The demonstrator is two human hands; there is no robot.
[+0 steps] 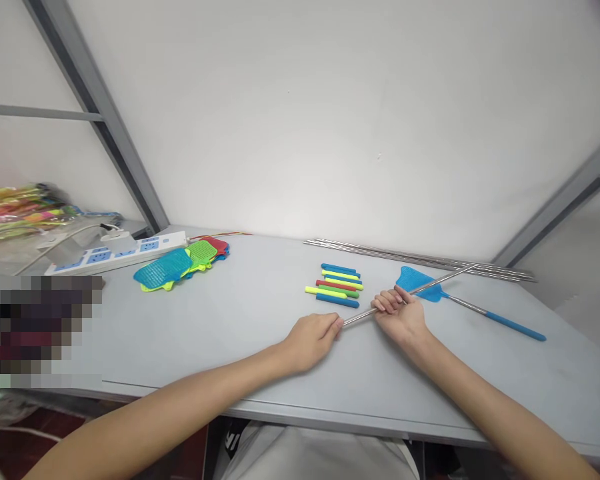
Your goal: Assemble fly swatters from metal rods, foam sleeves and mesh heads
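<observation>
A thin metal rod (445,277) slants up to the right across the table, held in both of my hands. My left hand (313,340) pinches its near end, which the fingers hide. Further along, my right hand (399,313) is palm up with its fingers curled round the rod. Just beyond the right hand lies a blue fly swatter (510,323) with a metal shaft and blue handle; the rod crosses over its head. Several coloured handle sleeves (337,288), in blue, yellow, green and red, lie in a row behind my hands.
More metal rods (405,255) lie along the wall at the back. Several loose swatter heads (165,268) are piled at the left, beside a white power strip (130,252) with cables. Plastic-wrapped colourful items (15,210) sit at the far left. Grey frame posts (125,160) rise at the sides.
</observation>
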